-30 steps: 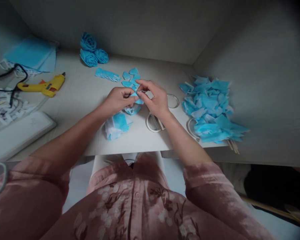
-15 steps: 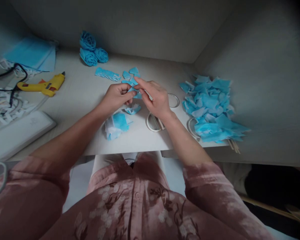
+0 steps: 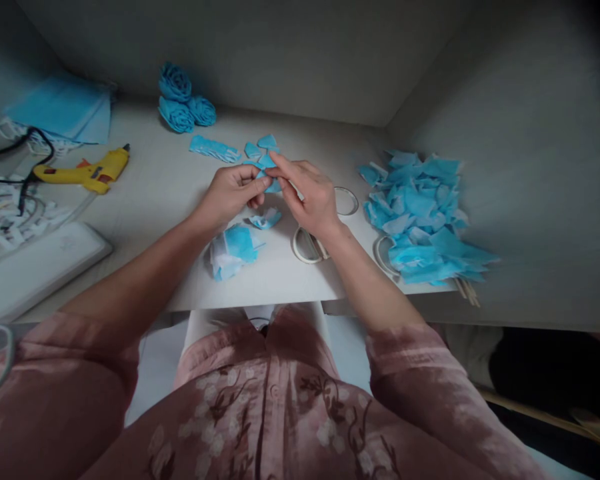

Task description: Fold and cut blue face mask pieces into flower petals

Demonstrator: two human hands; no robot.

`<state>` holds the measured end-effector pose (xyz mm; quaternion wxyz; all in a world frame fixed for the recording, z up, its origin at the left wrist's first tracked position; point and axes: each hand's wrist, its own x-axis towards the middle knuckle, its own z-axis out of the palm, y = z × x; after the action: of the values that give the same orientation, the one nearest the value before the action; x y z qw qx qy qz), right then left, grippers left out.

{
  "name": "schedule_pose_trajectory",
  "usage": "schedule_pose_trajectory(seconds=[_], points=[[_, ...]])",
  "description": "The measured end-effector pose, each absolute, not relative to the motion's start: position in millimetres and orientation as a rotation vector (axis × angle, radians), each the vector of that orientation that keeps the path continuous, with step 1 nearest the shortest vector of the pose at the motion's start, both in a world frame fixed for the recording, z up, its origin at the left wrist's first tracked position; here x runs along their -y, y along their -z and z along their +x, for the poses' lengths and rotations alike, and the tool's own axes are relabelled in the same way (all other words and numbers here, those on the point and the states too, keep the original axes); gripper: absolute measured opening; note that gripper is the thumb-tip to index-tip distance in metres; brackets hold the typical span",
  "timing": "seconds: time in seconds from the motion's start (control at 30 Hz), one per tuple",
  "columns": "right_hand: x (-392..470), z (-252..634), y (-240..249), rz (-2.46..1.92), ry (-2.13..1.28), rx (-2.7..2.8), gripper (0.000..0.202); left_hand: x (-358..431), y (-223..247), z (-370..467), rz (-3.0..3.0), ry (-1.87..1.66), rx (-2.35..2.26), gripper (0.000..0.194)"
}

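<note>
Close together over the table, both hands work at one small blue fabric piece (image 3: 274,187). My left hand (image 3: 234,192) is closed, pinching it between thumb and fingers. My right hand (image 3: 311,199) has its fingertips on the same piece from the right, thumb and fingers drawn together, index finger stretched forward. The fingers partly hide the piece. Just beyond them lie several folded blue petals (image 3: 267,141) and a pleated blue strip (image 3: 215,149). Nearer me are a curled blue-and-white scrap (image 3: 265,219) and a stack of cut fabric squares (image 3: 234,252).
Three blue fabric roses (image 3: 175,83) stand at the back. At left are a yellow glue gun (image 3: 87,173), blue face masks (image 3: 63,107) and a white box-like object (image 3: 45,267). Scissors (image 3: 307,245) lie under my right wrist; a roll of tape (image 3: 347,201) and a blue fabric heap (image 3: 420,207) are at right.
Both hands keep their place, with only slight finger movement at the blue fabric piece; my left thumb has shifted a little upward. Everything else on the table stays put.
</note>
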<state>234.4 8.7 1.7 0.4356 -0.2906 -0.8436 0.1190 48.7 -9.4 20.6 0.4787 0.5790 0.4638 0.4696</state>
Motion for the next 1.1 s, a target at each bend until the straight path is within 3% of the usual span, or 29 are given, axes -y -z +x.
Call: schedule_pose_trajectory(seconds=[0.13,0.4,0.7,1.1], points=[[-7.3,233.7,-4.8,-0.776,-0.475,1.913,0.042,8.4,-20.7,48.4,1.401,-1.177,-1.142,0.023],[-25.3,236.2,6.0,-0.748,-1.085,1.765,0.067,6.7,-20.1,46.5,1.395,-1.231,-1.132,0.022],[-34.8,233.3,23.9,-0.807,-1.082,1.746,0.062,5.5,-16.3,48.0,1.425,-1.222,-1.128,0.023],[-26.4,230.2,11.5,-0.829,-0.994,1.570,0.046,3.1,-15.0,48.4,1.369,-1.288,-1.171,0.024]])
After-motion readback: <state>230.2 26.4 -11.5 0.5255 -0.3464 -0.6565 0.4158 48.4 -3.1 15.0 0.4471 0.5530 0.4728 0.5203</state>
